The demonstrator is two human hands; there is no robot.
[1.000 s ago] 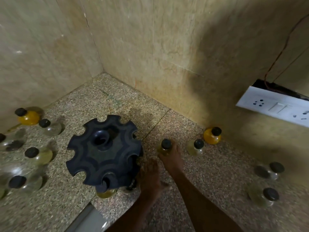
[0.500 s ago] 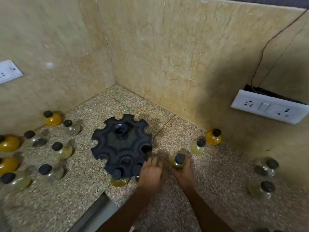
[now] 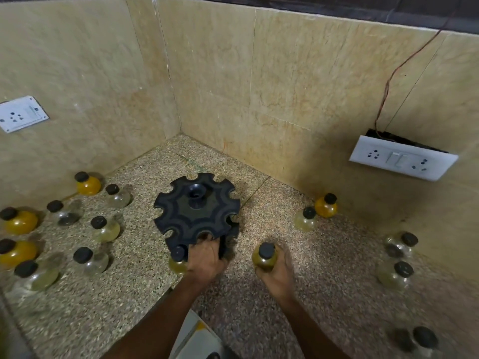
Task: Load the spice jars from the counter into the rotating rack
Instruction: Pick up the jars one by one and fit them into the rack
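Note:
A black rotating rack with notched slots stands in the middle of the speckled counter. One jar of yellow spice hangs in its lower front slot. My left hand grips the rack's near lower edge, beside that jar. My right hand holds a black-capped jar of yellow-green spice just right of the rack, above the counter. Several round glass jars with black caps stand on the counter at the left and at the right.
Tiled walls meet in a corner behind the rack. A white socket plate hangs loose on the right wall with a wire above it; another socket plate is on the left wall. The counter's front edge lies between my forearms.
My right hand has lifted the jar from beside the far jars and brought it nearer. My left hand has closed on the rack's lower edge. The camera has pulled back and up.

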